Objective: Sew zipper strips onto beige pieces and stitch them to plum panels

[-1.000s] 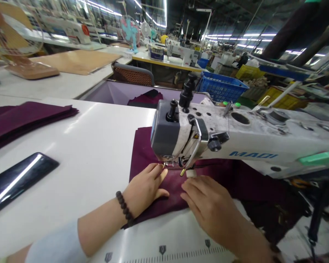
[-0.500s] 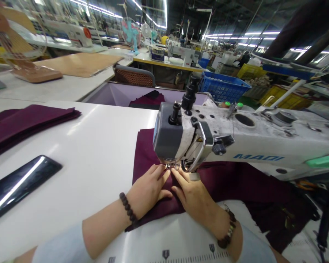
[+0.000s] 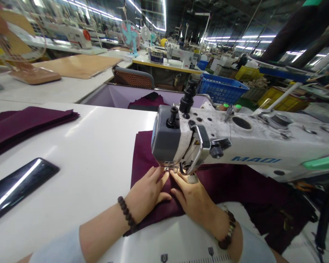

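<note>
Maroon fabric (image 3: 224,182) lies under the head of a white and grey sewing machine (image 3: 244,144) and stretches off to the right. My left hand (image 3: 146,191) rests on the cloth left of the presser foot (image 3: 168,168), fingertips close to it, thumb spread to the right. On the other side, my right hand (image 3: 196,199) lies on the same cloth, its fingers pointing at the foot and its thumb apart. Both hands press flat and grip nothing. Part of the right fingers is hidden behind the machine's lower parts.
A stack of maroon pieces (image 3: 30,124) lies at the left on the white table (image 3: 93,146), with a glossy black object (image 3: 22,186) in front of it. Behind the table are a lilac bin (image 3: 106,95), a blue basket (image 3: 222,87) and a chair (image 3: 134,77).
The view has shifted slightly, and the ruler marks sit lower. Both hands keep nearly the same place beside the presser foot, and the cloth has hardly moved.
</note>
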Tool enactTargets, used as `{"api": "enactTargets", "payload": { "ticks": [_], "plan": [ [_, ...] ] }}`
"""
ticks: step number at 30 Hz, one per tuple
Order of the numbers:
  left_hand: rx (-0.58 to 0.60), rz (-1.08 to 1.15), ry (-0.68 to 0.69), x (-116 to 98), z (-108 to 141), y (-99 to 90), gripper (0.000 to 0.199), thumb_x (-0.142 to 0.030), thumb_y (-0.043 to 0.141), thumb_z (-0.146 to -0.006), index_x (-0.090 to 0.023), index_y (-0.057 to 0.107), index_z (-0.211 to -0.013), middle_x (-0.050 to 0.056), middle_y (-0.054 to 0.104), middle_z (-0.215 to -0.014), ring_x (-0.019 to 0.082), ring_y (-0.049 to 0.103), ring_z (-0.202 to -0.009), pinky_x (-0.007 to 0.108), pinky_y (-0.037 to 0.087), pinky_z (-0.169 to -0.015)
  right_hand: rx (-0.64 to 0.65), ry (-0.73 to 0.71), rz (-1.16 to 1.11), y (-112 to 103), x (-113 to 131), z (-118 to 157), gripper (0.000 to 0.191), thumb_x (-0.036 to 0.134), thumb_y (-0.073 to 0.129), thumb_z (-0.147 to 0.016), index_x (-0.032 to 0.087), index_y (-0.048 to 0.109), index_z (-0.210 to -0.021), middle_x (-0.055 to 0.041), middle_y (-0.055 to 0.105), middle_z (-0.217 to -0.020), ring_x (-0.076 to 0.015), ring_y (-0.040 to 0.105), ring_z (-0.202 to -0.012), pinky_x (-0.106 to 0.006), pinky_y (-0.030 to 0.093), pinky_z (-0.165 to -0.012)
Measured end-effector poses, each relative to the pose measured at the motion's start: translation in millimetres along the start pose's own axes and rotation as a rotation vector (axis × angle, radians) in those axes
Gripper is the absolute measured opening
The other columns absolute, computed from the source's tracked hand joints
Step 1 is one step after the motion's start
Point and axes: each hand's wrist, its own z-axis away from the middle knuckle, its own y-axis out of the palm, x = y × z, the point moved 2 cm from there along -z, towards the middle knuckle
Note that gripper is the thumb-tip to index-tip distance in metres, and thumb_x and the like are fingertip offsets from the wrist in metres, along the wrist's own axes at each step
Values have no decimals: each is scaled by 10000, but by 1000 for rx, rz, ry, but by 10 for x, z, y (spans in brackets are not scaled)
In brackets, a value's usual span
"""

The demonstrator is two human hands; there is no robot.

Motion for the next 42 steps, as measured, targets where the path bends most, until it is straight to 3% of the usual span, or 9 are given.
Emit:
{"api": "enactTargets", "payload": {
  "ticks": [10, 18, 29, 34, 42],
  "plan": [
    [41, -80, -20, -34, 58, 22, 523, -444, 662, -708, -62, 555, -1048, 190, 530, -1160, 317, 490, -1119, 423, 432, -954, 9, -4, 16, -58, 6, -21, 436, 143, 479, -826, 119, 455, -1261, -113, 521, -1224, -249, 446, -1156, -488, 325, -1022],
    [-31, -88, -1, -7, 50, 125, 710, -475, 672, -689, -34, 452, -1200, 210, 499, -1219, 317, 456, -1165, 436, 396, -990, -11, -9, 67, 1, -30, -13, 424, 154, 460, -840, 118, 453, -1263, -120, 532, -1211, -247, 478, -1129, -474, 364, -995],
    [-31, -98, 9, 39, -43, 68, 593, -498, 602, -744, -42, 516, -1114, 194, 536, -1131, 318, 441, -1164, 433, 423, -951, -45, -3, 124, 32, -58, -77, 344, 201, 454, -865, 132, 502, -1198, -103, 552, -1181, -244, 493, -1097, -426, 411, -950],
    [-19, -86, 0, 29, -68, 10, 597, -478, 647, -705, -13, 547, -1065, 196, 562, -1056, 321, 486, -1111, 419, 451, -921, -68, -13, 147, 22, -66, -83, 335, 217, 465, -863, 145, 515, -1187, -104, 568, -1153, -254, 503, -1072, -434, 425, -918],
    [-37, -7, 7, 82, -71, -8, 485, -499, 550, -790, -97, 554, -1062, 157, 539, -1100, 302, 463, -1143, 432, 437, -936, -54, 1, 152, 36, -46, -95, 342, 215, 470, -865, 150, 494, -1200, -90, 547, -1188, -234, 489, -1086, -419, 394, -952]
  ]
}}
